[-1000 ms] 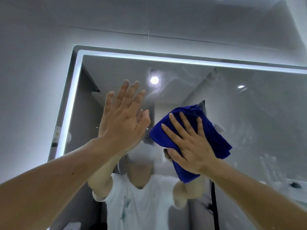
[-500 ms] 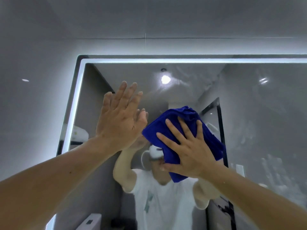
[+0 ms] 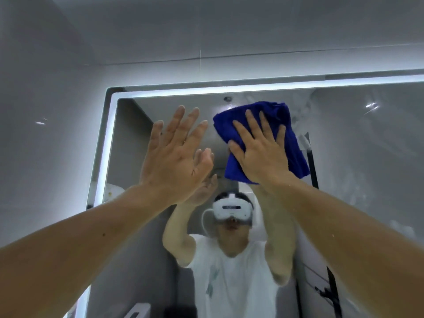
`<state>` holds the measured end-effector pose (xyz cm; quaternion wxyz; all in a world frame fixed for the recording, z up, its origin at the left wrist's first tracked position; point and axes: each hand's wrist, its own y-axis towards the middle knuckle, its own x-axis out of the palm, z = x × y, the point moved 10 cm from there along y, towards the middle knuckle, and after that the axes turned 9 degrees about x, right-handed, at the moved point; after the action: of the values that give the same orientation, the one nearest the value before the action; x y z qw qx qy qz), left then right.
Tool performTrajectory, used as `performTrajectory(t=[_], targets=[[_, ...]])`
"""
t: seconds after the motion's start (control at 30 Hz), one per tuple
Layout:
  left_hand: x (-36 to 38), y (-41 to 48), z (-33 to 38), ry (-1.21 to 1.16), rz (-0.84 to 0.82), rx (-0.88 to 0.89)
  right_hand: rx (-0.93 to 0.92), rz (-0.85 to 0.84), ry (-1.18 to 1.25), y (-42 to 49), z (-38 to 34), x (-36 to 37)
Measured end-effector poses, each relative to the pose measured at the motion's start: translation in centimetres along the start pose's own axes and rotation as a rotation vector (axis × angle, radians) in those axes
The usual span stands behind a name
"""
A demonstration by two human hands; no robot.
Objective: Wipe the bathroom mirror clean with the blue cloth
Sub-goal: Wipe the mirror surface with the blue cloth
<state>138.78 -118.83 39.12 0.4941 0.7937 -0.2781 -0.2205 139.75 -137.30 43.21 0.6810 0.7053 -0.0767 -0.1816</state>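
Blue crumpled cloth, flat right hand, streaky mirror

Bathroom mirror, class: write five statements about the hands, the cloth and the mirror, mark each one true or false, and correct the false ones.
1. The right hand presses the blue cloth against the mirror with spread fingers. True.
2. The left hand holds a spray bottle. False: it holds nothing, and its fingers are straight.
3. The blue cloth is near the mirror's top edge. True.
4. The mirror's light strip is off. False: it glows along the top and left edges.
5. The blue cloth is to the left of the left hand. False: it is to the right.
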Motion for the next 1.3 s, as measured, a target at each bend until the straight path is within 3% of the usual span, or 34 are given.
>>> performTrajectory(t=[0.13,0.3,0.47,0.57,0.63,0.8,0.9,1.07,1.3], targets=[[0.2,0.8,-3.0,-0.023,0.009,-0.025,0.087,-0.003,-0.003,4.9,-0.9,-0.5],[0.9,1.0,-5.6,-0.02,0.047,-0.042,0.048,-0.012,-0.032,7.7,-3.2,-0.5],[2.2,1.5,-5.7,-0.032,0.059,-0.072,-0.369,-0.026,0.014,1.2,-6.9,-0.1],[2.5,1.8,-5.5,-0.04,0.068,-0.067,-0.463,-0.072,0.014,-1.8,-5.5,0.3],[2.5,1.9,-5.7,-0.032,0.065,-0.056,-0.405,-0.043,0.001,-0.3,-2.9,-0.5],[1.8,2.1,-7.0,-0.033,0.06,-0.055,0.048,0.003,0.11,8.6,3.1,-2.1],[1.5,2.3,-7.6,-0.029,0.059,-0.054,0.099,-0.012,0.101,12.8,1.5,-2.1],[1.3,2.7,-8.4,0.005,0.068,-0.06,-0.124,-0.094,0.055,14.6,-6.9,-0.7],[1.0,2.1,-7.3,0.005,0.095,-0.033,-0.518,-0.103,0.003,4.9,-11.3,-0.3]])
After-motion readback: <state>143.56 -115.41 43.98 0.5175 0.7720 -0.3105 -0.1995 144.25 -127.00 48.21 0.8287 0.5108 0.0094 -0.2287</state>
